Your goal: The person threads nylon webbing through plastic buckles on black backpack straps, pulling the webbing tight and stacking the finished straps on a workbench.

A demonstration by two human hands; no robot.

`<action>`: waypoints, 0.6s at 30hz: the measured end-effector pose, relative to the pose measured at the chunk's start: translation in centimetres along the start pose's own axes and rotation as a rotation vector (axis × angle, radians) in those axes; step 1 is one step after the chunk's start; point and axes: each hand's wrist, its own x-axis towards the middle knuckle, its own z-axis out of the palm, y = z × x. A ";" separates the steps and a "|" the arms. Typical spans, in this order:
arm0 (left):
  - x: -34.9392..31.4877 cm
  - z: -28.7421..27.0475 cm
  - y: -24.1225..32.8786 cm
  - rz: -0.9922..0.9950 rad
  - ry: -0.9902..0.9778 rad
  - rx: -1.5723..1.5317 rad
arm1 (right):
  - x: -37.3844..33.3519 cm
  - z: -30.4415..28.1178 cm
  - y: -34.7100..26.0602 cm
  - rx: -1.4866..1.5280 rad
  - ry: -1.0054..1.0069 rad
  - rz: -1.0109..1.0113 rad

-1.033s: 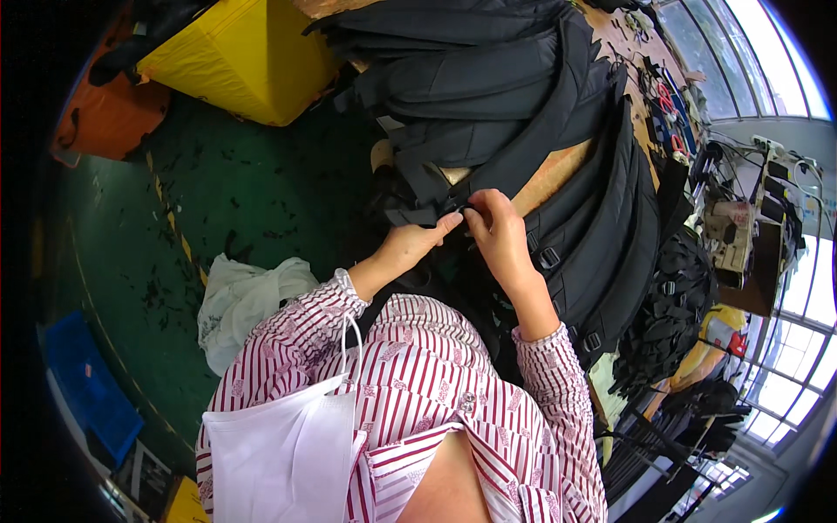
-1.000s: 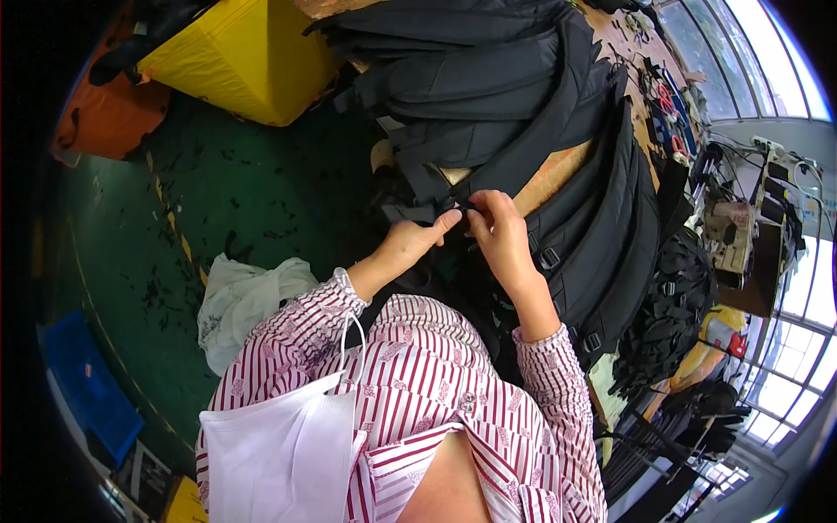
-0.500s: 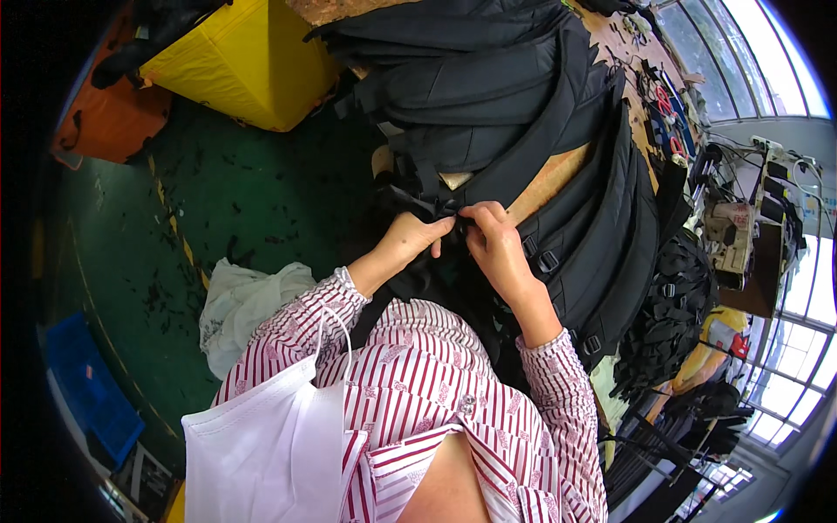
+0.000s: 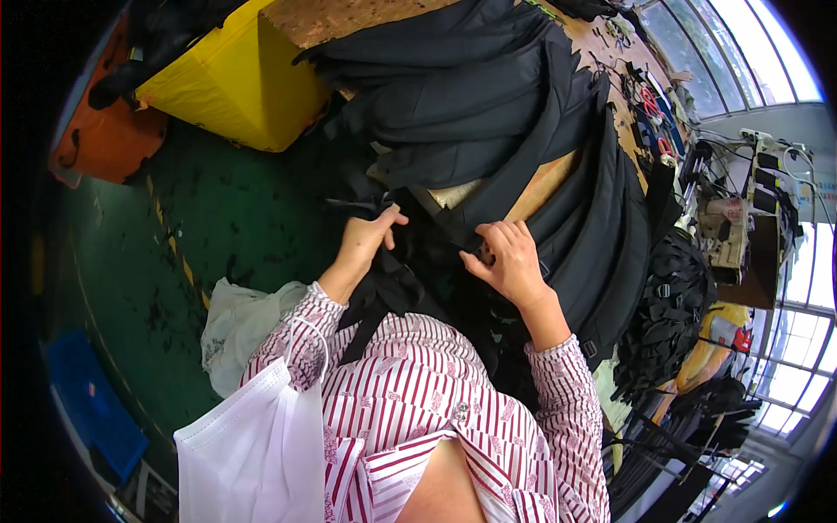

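Observation:
A length of black webbing [image 4: 397, 283] hangs from my left hand [image 4: 359, 246], whose thumb and fingers are closed on it. My right hand [image 4: 516, 268] is to the right with bent fingers, gripping at the lower end of a black padded strap [image 4: 501, 200]; the exact grip point is dark and partly hidden by the fingers. That strap belongs to a large overlapping pile of black padded straps [image 4: 462, 83], spread over a wooden table [image 4: 549, 183]. Some webbing lies across my lap under the left wrist.
A yellow fabric bin [image 4: 253, 78] and an orange bin [image 4: 109, 122] stand at the far left. White cloth [image 4: 244, 327] and a blue crate [image 4: 91, 397] sit on the green floor [image 4: 218, 187]. Black straps with buckles [image 4: 667, 301] are heaped at right, near red-handled scissors [image 4: 649, 103].
My hands have moved apart from where they met at the strap's end. The left went left with the webbing; the right shifted slightly right and down.

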 end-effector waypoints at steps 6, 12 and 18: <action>-1.9 2.1 -0.4 -0.036 -0.085 -0.144 | 0.0 -0.1 -0.4 0.249 0.033 0.121; -1.5 2.1 -1.5 -0.070 -0.043 -0.145 | 1.8 -0.5 4.7 0.228 0.241 0.694; -1.9 3.1 -1.8 -0.146 -0.084 -0.088 | 3.7 1.6 8.4 0.289 0.265 0.823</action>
